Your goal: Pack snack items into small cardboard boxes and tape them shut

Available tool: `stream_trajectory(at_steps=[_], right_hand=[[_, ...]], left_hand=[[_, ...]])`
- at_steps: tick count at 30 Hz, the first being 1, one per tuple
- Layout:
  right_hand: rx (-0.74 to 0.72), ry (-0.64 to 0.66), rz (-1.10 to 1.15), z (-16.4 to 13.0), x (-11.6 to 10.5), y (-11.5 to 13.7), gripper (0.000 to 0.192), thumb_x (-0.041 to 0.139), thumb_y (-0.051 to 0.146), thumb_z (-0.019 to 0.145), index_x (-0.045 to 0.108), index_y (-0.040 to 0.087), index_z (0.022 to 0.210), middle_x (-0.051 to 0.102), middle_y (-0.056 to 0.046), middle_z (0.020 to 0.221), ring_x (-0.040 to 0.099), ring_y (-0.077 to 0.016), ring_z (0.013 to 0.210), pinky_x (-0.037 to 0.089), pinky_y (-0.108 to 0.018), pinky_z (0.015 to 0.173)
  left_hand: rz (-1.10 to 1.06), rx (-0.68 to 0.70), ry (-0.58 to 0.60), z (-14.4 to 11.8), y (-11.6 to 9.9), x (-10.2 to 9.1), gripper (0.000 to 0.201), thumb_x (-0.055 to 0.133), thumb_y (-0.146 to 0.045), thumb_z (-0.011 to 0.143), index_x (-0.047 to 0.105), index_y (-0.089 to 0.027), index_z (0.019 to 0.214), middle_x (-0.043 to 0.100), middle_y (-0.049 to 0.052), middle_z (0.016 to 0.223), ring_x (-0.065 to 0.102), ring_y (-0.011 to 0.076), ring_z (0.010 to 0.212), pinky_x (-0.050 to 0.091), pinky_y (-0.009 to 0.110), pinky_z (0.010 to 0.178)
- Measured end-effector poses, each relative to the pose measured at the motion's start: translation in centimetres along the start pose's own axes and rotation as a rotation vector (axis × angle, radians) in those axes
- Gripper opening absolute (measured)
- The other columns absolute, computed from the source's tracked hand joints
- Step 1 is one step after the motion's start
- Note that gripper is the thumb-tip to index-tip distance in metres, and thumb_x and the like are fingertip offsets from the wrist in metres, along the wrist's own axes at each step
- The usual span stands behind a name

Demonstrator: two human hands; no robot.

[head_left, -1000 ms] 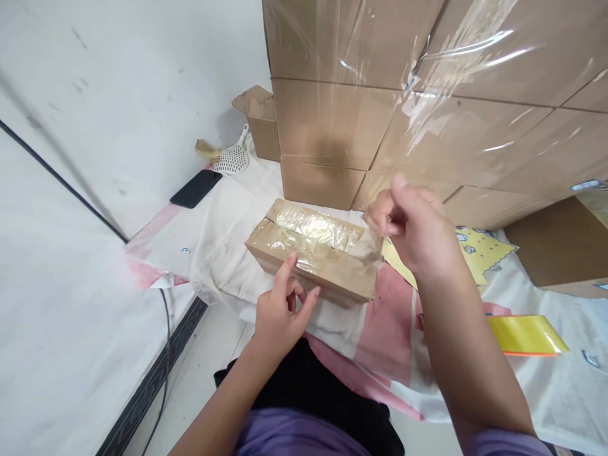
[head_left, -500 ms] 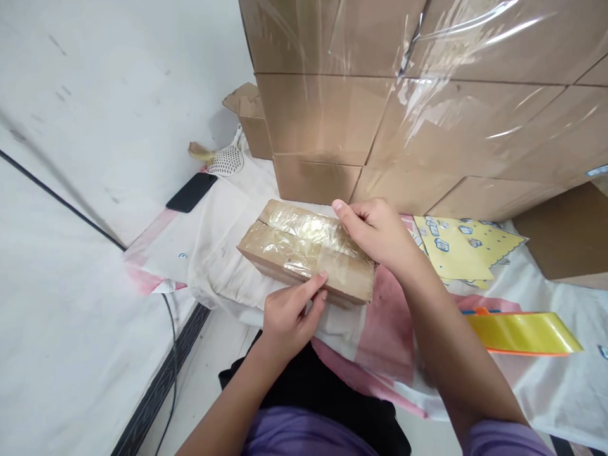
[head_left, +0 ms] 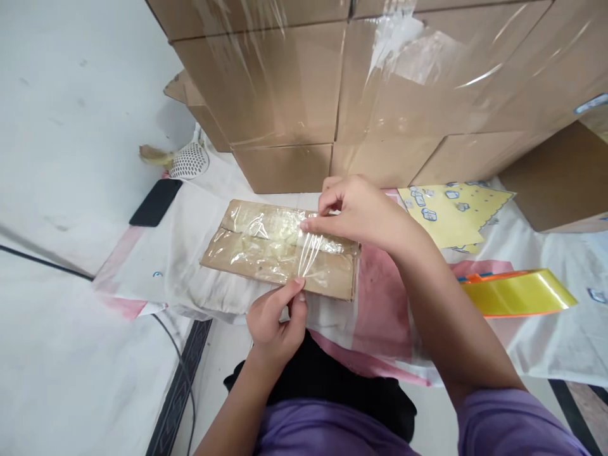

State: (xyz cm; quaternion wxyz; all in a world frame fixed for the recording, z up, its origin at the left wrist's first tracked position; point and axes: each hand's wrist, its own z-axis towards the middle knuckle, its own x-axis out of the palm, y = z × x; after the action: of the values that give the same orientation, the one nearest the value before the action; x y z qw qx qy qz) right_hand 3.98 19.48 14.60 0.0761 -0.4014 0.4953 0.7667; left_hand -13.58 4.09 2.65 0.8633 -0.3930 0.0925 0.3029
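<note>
A small cardboard box [head_left: 251,253] lies on the cloth in front of me, its top wrapped in shiny clear packing tape. A creased strip of clear tape [head_left: 311,253] runs across its right part toward the near edge. My left hand [head_left: 278,316] is closed at that edge, thumb and forefinger pinched on the strip's end. From the right, my right hand [head_left: 356,212] reaches over the box; its thumb presses the tape on top and its other fingers curl at the far edge. Part of the box's right end is hidden by that hand.
Behind stands a wall of stacked cartons [head_left: 280,88] under clear film. A black phone [head_left: 156,202] and a white perforated scoop [head_left: 190,160] lie left. To the right are yellow printed paper [head_left: 444,218], a yellow tape roll [head_left: 522,292] and an open carton [head_left: 565,177].
My right hand has shifted from the box's far right edge to its top, thumb now on the tape. The box appears further left and flatter as the view has moved.
</note>
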Motion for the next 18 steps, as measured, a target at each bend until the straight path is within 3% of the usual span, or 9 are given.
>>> stream_trajectory(at_steps=[6,11,15,18], right_hand=[[0.074,-0.038,-0.105,0.5,0.5,-0.5,0.040,0.087,0.040,0.077,0.059,0.017,0.062,0.055,0.000,0.086,0.047,-0.0109,0.069,0.030,-0.030,0.065],[0.289,-0.065,-0.224,0.3,0.2,-0.6,0.055,0.090,0.059,0.067,0.055,0.021,0.085,0.057,-0.001,0.082,0.048,-0.0159,0.069,0.030,-0.029,0.062],[0.288,0.083,-0.016,0.2,0.1,-0.7,0.032,0.078,0.047,0.084,0.061,0.021,0.090,0.065,0.000,0.084,0.054,-0.0141,0.068,0.032,-0.028,0.060],[0.269,0.164,0.089,0.3,0.2,-0.8,0.025,0.071,0.043,0.090,0.065,0.019,0.083,0.066,0.000,0.082,0.056,-0.0129,0.070,0.034,-0.027,0.060]], left_hand=[[0.013,-0.044,0.000,-0.1,-0.2,0.2,0.039,0.064,-0.005,0.091,0.065,-0.023,0.126,0.077,0.001,0.091,0.069,0.0097,0.064,0.055,0.021,0.062],[0.034,-0.043,0.026,-0.1,-0.3,0.5,0.040,0.061,-0.008,0.093,0.060,-0.024,0.130,0.076,0.001,0.088,0.068,0.0101,0.064,0.050,0.019,0.056],[0.106,0.000,0.025,0.5,-1.3,-0.1,0.043,0.061,-0.006,0.092,0.060,-0.022,0.131,0.065,-0.003,0.073,0.054,0.0094,0.055,0.042,0.023,0.053],[0.240,0.096,-0.029,2.4,-2.9,-1.4,0.029,0.063,-0.008,0.090,0.069,-0.021,0.116,0.059,-0.002,0.070,0.049,0.0136,0.060,0.039,0.031,0.062]])
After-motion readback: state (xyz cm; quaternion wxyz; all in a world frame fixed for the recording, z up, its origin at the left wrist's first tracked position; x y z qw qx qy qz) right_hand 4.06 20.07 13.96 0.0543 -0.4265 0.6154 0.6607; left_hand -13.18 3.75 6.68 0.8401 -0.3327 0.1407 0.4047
